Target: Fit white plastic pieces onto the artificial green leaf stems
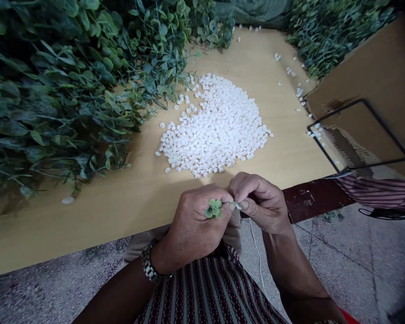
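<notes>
My left hand (202, 220) is closed around a small leafy sprig (213, 209), whose round light-green leaves poke out between the thumb and fingers. Close against it, my right hand (263, 200) pinches a tiny whitish-green piece (236, 205) at the sprig's stem end. The fingertips of both hands almost meet there, and they partly hide the stem. Just beyond my hands, a heap of small white round pieces (219, 128) lies spread on the table (141, 198).
Thick green foliage (70, 90) covers the table's left side, with more foliage (334, 31) at the back right. At the right stand a cardboard sheet (374, 72) and a black wire frame (388, 128). Loose white pieces (290, 72) lie scattered near the right edge.
</notes>
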Demonstrator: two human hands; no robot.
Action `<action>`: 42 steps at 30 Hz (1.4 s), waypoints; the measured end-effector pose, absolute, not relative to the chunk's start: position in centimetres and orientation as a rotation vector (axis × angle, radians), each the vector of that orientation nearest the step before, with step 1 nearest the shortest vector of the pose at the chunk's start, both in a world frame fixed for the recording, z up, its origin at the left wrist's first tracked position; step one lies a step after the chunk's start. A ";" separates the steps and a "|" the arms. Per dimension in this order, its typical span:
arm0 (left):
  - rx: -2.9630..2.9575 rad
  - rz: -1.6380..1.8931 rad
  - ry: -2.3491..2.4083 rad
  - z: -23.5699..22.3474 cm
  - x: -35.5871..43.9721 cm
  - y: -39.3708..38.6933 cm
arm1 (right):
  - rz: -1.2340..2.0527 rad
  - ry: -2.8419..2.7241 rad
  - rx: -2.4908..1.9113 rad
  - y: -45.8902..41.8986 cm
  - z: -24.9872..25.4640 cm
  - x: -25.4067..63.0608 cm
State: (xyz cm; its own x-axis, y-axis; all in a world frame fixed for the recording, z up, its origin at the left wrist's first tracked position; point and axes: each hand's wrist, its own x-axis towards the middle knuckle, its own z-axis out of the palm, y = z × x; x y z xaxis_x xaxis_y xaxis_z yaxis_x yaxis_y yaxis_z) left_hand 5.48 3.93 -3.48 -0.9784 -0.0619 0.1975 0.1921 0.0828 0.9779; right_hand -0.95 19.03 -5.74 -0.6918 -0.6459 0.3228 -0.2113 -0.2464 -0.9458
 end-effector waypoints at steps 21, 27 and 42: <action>-0.087 -2.038 -2.254 -3.5 5.3 3.6 | -1.906 1.803 -0.895 19.0 -4.9 -0.9; -0.051 -2.010 -2.396 -3.3 5.2 3.7 | -1.751 2.160 -1.154 19.9 -3.2 -0.8; -0.080 -2.216 -2.186 -2.8 5.6 3.3 | -1.858 2.243 -1.255 18.2 -3.0 -0.1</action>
State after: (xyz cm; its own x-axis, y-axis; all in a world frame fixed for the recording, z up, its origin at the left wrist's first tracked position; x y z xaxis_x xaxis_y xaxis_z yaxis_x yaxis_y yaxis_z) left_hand 5.61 3.35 -2.76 -0.9983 0.0160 0.0567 0.0564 -0.0141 0.9983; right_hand -0.07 18.19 -2.96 -0.6863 -0.5422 0.4848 -0.5772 0.0005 -0.8166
